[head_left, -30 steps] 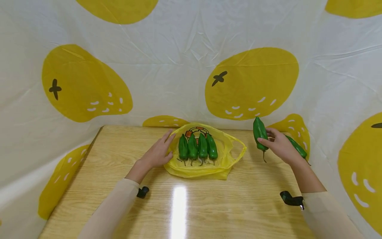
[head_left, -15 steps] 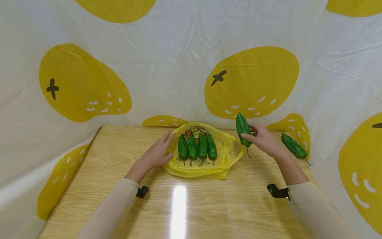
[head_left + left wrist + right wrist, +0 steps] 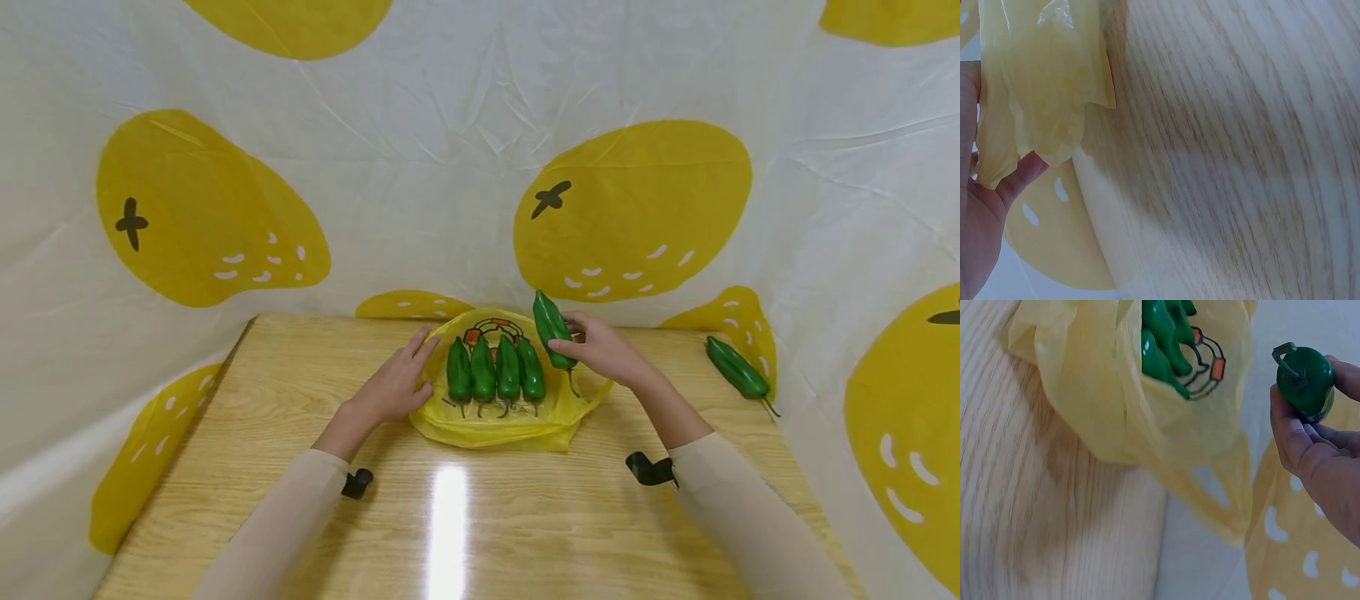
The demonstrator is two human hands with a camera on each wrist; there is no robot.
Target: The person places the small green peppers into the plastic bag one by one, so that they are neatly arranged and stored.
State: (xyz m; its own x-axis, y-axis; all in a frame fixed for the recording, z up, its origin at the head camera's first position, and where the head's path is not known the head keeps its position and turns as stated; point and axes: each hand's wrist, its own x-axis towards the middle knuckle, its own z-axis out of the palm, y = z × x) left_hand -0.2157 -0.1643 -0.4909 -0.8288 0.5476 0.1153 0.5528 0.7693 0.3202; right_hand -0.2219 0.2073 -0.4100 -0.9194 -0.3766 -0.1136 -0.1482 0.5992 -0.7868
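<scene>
In the head view my right hand holds a green pepper between thumb and fingers, tip up and stem down. It hangs at the right side of an open yellow plastic bag. Several green peppers lie side by side in the bag. The right wrist view shows the held pepper stem end first, apart from the bag. My left hand rests against the bag's left edge with fingers extended. In the left wrist view, the thumb touches the yellow plastic; its tip is partly hidden.
Another green pepper lies on the wooden table near its right edge. A white cloth with yellow fruit prints hangs behind the table and along its sides. A bag handle sticks out on the bag's right.
My right hand has carried the held pepper leftward from the table's right part to the bag's right side. The pepper at the right edge now shows fully. My left hand stays where it was.
</scene>
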